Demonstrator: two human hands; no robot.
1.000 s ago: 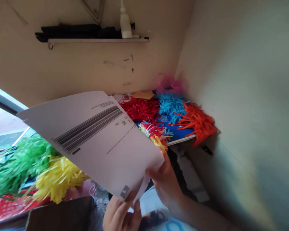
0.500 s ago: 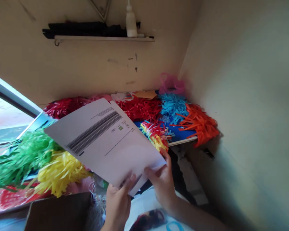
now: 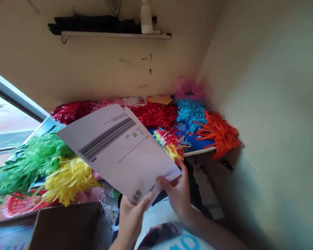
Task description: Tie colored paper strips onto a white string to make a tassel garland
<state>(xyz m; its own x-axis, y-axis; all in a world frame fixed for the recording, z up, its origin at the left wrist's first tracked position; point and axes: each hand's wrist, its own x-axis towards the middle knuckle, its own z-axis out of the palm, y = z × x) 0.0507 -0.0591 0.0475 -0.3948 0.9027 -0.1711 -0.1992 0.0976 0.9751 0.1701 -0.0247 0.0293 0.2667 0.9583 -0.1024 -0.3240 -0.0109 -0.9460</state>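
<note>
Both hands hold a white printed sheet of paper (image 3: 120,149) with dark bar-like lines across its upper part. My left hand (image 3: 131,217) pinches its lower corner from below, thumb on top. My right hand (image 3: 177,194) grips the right corner, fingers curled under the edge. The sheet hangs tilted over piles of shredded paper: green (image 3: 28,163) and yellow (image 3: 67,178) at the left, red (image 3: 153,116) behind, and a multicoloured bunch (image 3: 169,142) close to my right hand.
Blue (image 3: 190,111) and orange (image 3: 219,133) shreds lie on a blue board (image 3: 198,144) in the corner. A wall shelf (image 3: 114,34) carries a white bottle (image 3: 146,14). A brown cardboard box (image 3: 65,227) sits at the lower left, a window (image 3: 7,121) at the left.
The sheet has come down and shrunk toward me, uncovering more red shreds behind it. My left thumb has shifted along the lower corner; the view tilted slightly down.
</note>
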